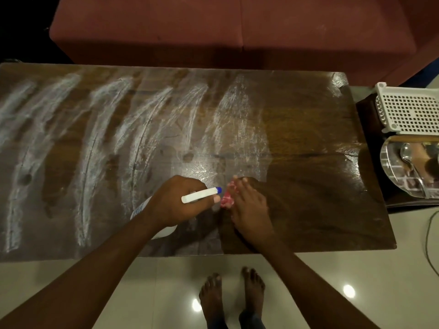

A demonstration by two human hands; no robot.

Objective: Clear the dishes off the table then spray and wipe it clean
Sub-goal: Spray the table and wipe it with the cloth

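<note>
A: Obs., far left of both hands: the wooden counter [308, 205] carries pale, curved wet streaks [99, 129] running front to back across most of its left and middle.

B: Left hand [175, 203]?

A: Its fingers are clamped round a white spray bottle [202, 195] with a blue nozzle tip; the index finger [215, 199] lies under the white head. The bottle body shows below the wrist, near the counter's front edge. Nozzle points right, toward the other hand.

B: Right hand [249, 207]?

A: Just beside the nozzle, palm down, pressed flat on the counter. Its fingers are together and stretched forward over a pink cloth [226, 198]; only the cloth's left edge shows from under them.

B: Right of those fingers?

A: The counter wood there is dark and unstreaked. Well apart, past the counter's right end, sit a white perforated basket [411, 112] and, nearer, a shiny steel plate [392, 167] with a spoon [407, 156] in it.

B: Behind?

A: A reddish sofa [190, 27]. Below the hands, bare feet [232, 295] on a glossy tiled floor [356, 269]
</note>
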